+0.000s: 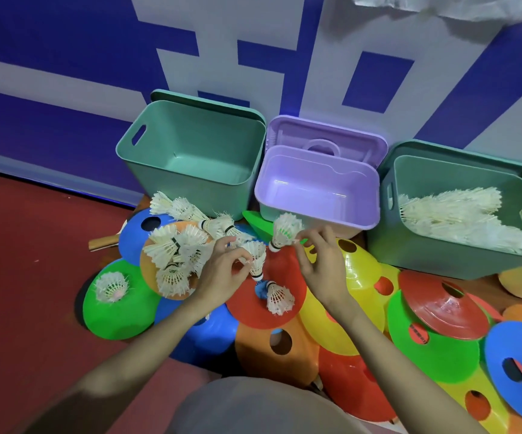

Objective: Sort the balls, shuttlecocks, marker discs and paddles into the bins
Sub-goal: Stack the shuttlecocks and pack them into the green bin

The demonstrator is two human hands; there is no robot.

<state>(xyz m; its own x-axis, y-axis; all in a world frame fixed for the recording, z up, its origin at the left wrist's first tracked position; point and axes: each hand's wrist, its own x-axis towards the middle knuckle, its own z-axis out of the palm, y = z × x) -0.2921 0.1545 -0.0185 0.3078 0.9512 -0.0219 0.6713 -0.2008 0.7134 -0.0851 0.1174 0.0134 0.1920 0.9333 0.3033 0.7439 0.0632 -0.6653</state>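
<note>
Pinching a shuttlecock point(255, 259) by its feathers, the left hand point(222, 274) is hovering over a red marker disc point(284, 270) with the cork pointing down. The right hand point(322, 261) is gripping a second shuttlecock point(285, 230) between thumb and fingertips, holding it tilted just in front of the purple bin point(316, 211). A third shuttlecock point(278, 297) is lying on the red disc, between the 2 wrists. More loose shuttlecocks point(175, 245) are lying heaped on an orange disc point(147, 261) to the left, and 1 is sitting alone on a green disc point(112, 314). 3 bins are standing along the blue and white wall point(65, 73): the left green bin point(190, 151), the purple one in the middle with its lid point(325, 139) standing up behind it, and the right green bin point(441, 255), which is holding a stack of shuttlecocks point(466, 217). Marker discs in red, yellow, green, blue and orange are overlapping across the red floor point(18, 245). A wooden paddle handle point(103, 243) is sticking out from under the blue disc point(134, 242) at left.
</note>
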